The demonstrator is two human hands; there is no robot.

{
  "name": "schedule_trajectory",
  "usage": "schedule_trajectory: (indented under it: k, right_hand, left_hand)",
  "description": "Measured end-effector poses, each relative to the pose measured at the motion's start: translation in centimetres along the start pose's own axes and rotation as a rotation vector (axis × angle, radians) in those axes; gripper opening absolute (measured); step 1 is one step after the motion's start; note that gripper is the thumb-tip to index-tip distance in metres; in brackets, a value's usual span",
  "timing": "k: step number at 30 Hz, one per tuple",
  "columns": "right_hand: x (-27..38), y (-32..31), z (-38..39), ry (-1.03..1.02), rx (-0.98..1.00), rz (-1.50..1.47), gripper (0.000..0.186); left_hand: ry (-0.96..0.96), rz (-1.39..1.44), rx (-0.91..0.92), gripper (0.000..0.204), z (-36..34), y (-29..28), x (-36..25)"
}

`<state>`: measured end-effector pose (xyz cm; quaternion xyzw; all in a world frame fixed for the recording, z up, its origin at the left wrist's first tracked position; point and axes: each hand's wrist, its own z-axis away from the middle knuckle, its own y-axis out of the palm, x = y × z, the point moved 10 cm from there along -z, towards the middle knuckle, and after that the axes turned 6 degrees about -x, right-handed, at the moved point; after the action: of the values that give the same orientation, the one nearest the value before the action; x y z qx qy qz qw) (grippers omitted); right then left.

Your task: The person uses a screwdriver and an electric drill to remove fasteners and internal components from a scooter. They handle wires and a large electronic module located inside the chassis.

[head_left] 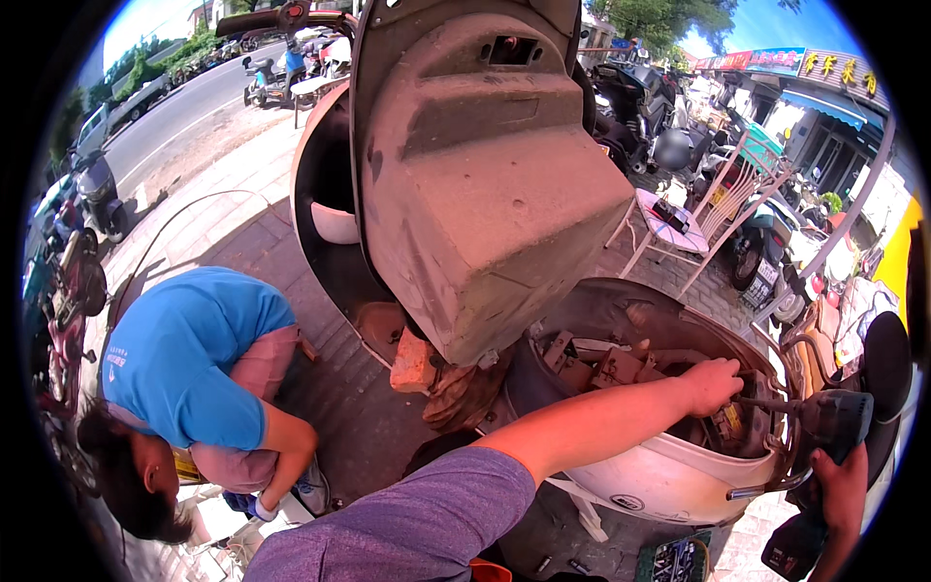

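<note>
My right hand (pixel 842 485) grips a cordless drill (pixel 836 419) at the right, its long bit pointing left into the open rear body of a scooter (pixel 659 466). Across that opening stretches my left arm in a purple-grey sleeve. My left hand (pixel 715 386) is closed beside the bit's tip, over the inner rim; what its fingers hold, if anything, is hidden. Below them, inside the body, lie dusty box-like parts (pixel 616 369) and a piece with a yellow label (pixel 725 423). A brown plastic seat bucket (pixel 495 194) stands tipped up in front of me.
A person in a blue shirt (pixel 199 354) crouches at the left. An orange brick (pixel 413 364) and a brown cloth (pixel 465 396) sit beside the bucket. A green tray of tools (pixel 674 559) is on the ground below. A chair (pixel 679 233) and parked scooters stand behind, right.
</note>
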<state>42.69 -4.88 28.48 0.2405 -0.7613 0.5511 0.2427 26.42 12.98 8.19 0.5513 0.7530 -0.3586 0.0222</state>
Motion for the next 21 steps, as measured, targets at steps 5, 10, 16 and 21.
schedule_trajectory:
  k: [5, 10, 16, 21]
  right_hand:
    - [-2.2, 0.6, 0.4, 0.027, 0.037, -0.021, 0.053]
    - [1.9, 1.7, 3.2, 0.018, 0.115, 0.069, 0.04]
    - [8.3, 3.5, 1.7, -0.16, 0.087, 0.099, 0.053]
    - [6.1, 1.4, 2.5, -0.079, -0.034, 0.023, 0.043]
  left_hand:
    - [0.045, -0.156, 0.031, 0.021, 0.5, 0.1, -0.5]
    - [0.102, -0.141, 0.038, 0.017, 0.1, -0.4, -1.6]
    - [0.115, -0.179, -0.037, 0.025, 1.1, -2.3, -0.5]
    - [0.098, -0.126, -0.073, 0.033, 0.4, -3.3, -0.6]
